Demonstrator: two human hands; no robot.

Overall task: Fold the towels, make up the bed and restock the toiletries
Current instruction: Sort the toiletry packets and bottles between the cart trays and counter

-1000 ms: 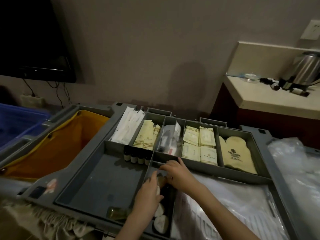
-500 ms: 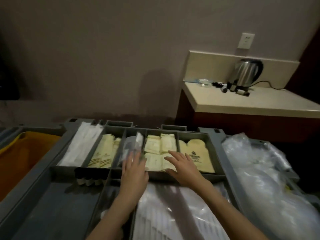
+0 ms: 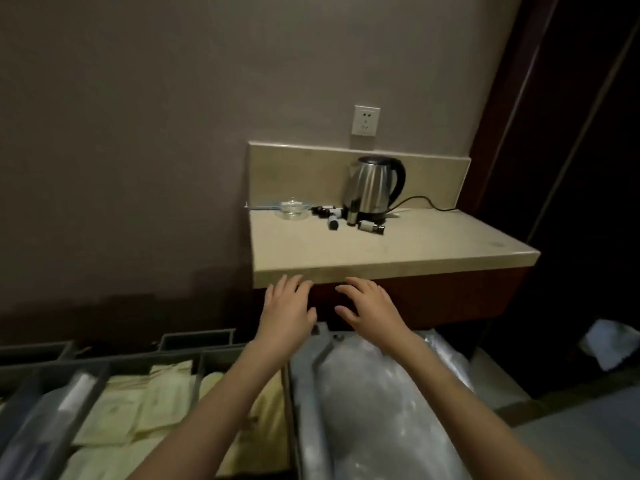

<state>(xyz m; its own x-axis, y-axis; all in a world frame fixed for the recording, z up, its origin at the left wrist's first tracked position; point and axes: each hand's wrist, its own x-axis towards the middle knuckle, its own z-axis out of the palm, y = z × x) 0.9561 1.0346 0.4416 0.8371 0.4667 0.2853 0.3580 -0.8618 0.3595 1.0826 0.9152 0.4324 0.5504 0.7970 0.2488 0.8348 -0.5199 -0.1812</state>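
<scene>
Both hands, left [image 3: 286, 311] and right [image 3: 370, 308], have left the cart tray [image 3: 221, 355] empty and spread-fingered, now reaching toward the bench [image 3: 381, 251], so restocking there looks next.

A shiny kettle [image 3: 374, 188] is set on a pale counter [image 3: 398, 247], and its black cord [image 3: 426, 203] is laid behind it. A small glass dish [image 3: 292, 207] is placed to its left. A white socket [image 3: 365, 120] is fixed on the wall [image 3: 138, 133].
</scene>
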